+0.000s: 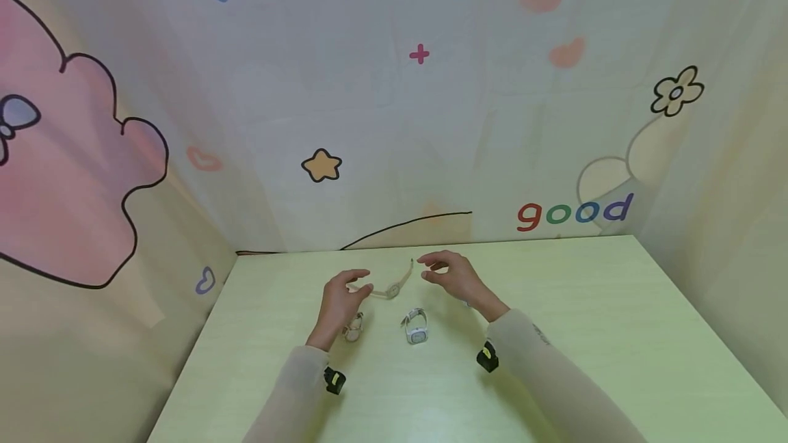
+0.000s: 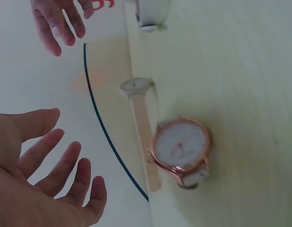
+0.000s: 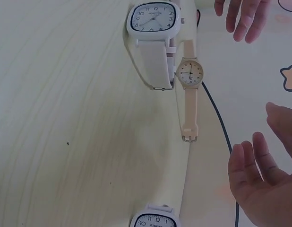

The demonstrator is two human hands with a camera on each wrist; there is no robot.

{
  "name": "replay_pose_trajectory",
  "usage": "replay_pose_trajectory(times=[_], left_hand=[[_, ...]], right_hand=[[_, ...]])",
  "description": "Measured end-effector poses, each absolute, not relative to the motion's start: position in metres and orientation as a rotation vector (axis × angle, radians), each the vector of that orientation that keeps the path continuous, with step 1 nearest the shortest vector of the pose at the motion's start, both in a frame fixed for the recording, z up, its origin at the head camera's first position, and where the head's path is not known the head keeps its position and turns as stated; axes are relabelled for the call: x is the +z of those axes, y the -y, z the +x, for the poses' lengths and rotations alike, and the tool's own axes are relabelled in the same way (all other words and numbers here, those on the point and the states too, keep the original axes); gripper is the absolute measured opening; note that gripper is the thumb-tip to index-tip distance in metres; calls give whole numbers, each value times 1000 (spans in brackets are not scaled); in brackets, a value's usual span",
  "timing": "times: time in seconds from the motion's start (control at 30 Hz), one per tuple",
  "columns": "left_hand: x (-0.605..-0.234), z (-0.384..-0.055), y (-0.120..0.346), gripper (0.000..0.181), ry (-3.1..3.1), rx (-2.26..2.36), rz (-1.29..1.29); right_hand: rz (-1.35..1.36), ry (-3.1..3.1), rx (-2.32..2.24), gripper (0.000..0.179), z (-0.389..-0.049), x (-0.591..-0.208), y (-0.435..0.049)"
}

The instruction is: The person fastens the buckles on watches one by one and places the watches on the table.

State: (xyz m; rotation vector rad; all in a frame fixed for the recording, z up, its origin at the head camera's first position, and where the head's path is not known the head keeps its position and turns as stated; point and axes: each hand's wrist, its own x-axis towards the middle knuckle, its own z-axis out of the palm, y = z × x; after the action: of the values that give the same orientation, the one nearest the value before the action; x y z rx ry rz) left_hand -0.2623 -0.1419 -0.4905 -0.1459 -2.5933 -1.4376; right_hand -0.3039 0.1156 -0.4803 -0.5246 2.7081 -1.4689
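Note:
My left hand (image 1: 340,299) hovers over the table with fingers relaxed and thumb apart, holding nothing. To its right, my right hand (image 1: 458,277) is held likewise, fingers loosely bent with a gap to the thumb. Between them, near the table's back edge, lies a beige-strapped wristwatch (image 1: 392,290) with its strap spread out; in the right wrist view its round dial and buckle show. Closer in stands a white square-cased wristwatch (image 1: 416,335), strap looped. Beside my left wrist is a rose-gold wristwatch (image 2: 180,144). Another white wristwatch (image 3: 155,221) is cut off, mostly hidden behind my right arm in the head view.
The pale green-yellow table (image 1: 591,333) ends at a printed curtain (image 1: 382,101) behind and at both sides. Each wrist carries a small black camera, the left camera (image 1: 334,381) and the right camera (image 1: 488,357).

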Motion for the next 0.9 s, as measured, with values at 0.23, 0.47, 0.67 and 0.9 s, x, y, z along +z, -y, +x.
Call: replay_pose_trajectory(times=[0.23, 0.47, 0.67, 0.9], left_hand=[[-503, -271, 151, 31, 2669, -1395, -159], [-512, -280, 157, 30, 2724, -1384, -213], [-519, -289, 164, 31, 2754, -1424, -248], [-526, -302, 173, 32, 2789, -1591, -249]], right_hand=[[-540, -2707, -1410, 30, -314, -491, -105], [-592, -2717, -1337, 28, -324, -498, -94], [-575, -2701, -1299, 28, -333, -504, -87], [-480, -2571, -1362, 30, -340, -517, -85]])
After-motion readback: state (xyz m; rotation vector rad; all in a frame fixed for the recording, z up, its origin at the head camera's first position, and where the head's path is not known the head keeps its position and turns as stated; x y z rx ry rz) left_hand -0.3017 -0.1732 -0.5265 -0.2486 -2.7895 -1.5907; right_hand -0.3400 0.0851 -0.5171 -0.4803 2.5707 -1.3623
